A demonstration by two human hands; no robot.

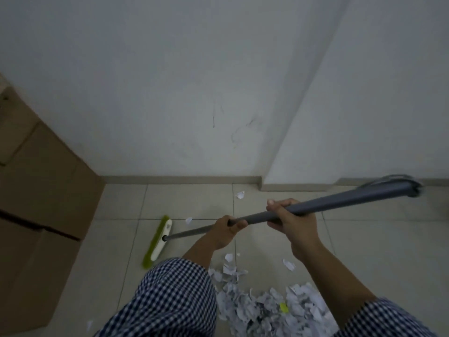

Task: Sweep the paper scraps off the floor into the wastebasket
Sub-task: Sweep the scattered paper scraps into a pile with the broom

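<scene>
Grey broom handle (340, 198) runs from the right edge down to the left of centre, and both hands are clamped round it. The left hand (226, 231) grips lower on the shaft at mid-frame, with its fingers curled over the top. The right hand (295, 223) grips higher up, just beside the left but apart from it, and is wrapped the same way. The broom head (159, 239), white with green bristles, sits left of centre on the tiled floor (364, 239), near the cardboard boxes (36, 190) along the left edge. Whether the bristles press on the tiles I cannot tell.

This looks like the gathering step. Most of the paper scraps (267, 307) are heaped at the lower centre-right, between the two checked sleeves. A few strays lie apart: one scrap by the skirting (240, 194) above centre, one scrap beside the broom head (188, 220), and a couple just above the heap. The next move probably calls for a low, gentle pull of the head toward the lower right, to drag the strays into the heap without fluttering them. The wastebasket is not in view, so the loading step seems some way off
</scene>
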